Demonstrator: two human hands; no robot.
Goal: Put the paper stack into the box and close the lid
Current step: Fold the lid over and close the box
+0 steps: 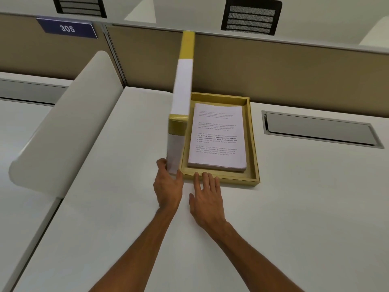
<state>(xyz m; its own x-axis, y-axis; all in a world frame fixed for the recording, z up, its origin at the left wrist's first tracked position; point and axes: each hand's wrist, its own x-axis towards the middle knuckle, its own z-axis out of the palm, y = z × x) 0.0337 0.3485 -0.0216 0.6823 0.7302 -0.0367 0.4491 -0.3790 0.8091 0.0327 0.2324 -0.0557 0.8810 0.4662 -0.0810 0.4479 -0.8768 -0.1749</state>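
A shallow gold box (253,142) lies open on the white desk, and the printed paper stack (217,137) rests flat inside it. The white and gold lid (181,106) stands almost upright along the box's left side. My left hand (168,183) grips the lid's near bottom corner, thumb on the left face and fingers on the right. My right hand (207,196) lies flat on the desk, its spread fingertips touching the box's near rim, with nothing in it.
A curved white divider (63,131) rises on the left of the desk. A grey cable hatch (320,130) is set into the desk to the right of the box. A beige partition (273,66) with a "305" sign (67,28) runs behind.
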